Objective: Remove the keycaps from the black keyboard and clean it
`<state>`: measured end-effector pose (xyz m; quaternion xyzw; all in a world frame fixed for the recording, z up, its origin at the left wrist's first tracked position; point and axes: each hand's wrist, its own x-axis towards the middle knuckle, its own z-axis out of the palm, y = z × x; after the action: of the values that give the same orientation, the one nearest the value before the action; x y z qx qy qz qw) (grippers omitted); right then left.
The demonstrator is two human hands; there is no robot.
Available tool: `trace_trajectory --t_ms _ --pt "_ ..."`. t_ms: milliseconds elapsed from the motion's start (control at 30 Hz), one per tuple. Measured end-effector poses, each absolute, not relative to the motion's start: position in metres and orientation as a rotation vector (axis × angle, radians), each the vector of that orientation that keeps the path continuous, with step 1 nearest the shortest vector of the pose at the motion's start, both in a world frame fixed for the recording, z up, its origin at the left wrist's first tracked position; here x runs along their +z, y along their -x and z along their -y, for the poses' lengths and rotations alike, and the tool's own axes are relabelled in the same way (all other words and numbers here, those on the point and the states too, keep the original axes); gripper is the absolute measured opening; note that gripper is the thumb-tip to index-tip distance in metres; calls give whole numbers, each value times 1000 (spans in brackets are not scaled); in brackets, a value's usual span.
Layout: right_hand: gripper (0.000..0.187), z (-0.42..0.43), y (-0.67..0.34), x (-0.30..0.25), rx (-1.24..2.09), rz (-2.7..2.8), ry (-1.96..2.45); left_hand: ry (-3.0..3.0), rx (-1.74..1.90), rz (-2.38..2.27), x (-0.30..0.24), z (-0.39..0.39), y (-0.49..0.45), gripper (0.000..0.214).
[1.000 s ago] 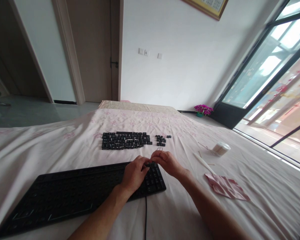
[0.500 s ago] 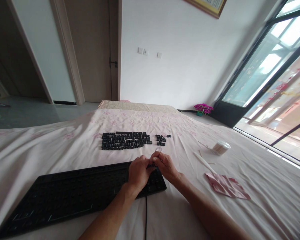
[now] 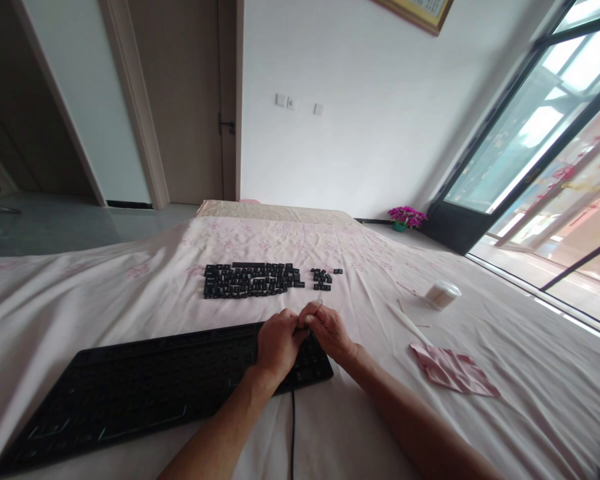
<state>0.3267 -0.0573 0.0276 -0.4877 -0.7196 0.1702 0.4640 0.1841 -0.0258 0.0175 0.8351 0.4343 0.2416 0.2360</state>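
A black keyboard point(image 3: 130, 387) with most keycaps removed lies on the pink sheet before me. My left hand point(image 3: 275, 347) rests curled on its right end, fingers pressed down on the remaining keys. My right hand point(image 3: 330, 330) is closed right beside it, pinching a thin wire keycap puller point(image 3: 316, 305) whose loop sticks up above the fingers. The two hands touch over the keyboard's right corner. Removed keycaps point(image 3: 253, 280) are laid out in rows farther back, with a smaller cluster of keycaps point(image 3: 323, 279) to their right.
A cable point(image 3: 293, 427) runs from the keyboard toward me. A round tub of cotton swabs point(image 3: 443, 295), a few loose swabs point(image 3: 405, 321) and a folded pink cloth point(image 3: 453, 373) lie to the right. A door, a flower pot point(image 3: 406, 219) and a glass window wall stand beyond.
Both hands have drawn slightly closer together and toward me over the keyboard's right end; the puller's loop now sits lower between the fingers.
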Motion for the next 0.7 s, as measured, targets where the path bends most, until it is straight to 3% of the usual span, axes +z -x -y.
trace_trajectory --t_ms 300,500,700 --pt "22 64 -321 34 222 1810 1129 -2273 752 -1116 21 29 -181 31" --pt "22 64 -315 43 139 1794 1139 -2092 873 -1056 13 23 -179 7" --pt "19 68 -323 56 6 1750 1315 -1772 959 -1031 13 21 -181 30"
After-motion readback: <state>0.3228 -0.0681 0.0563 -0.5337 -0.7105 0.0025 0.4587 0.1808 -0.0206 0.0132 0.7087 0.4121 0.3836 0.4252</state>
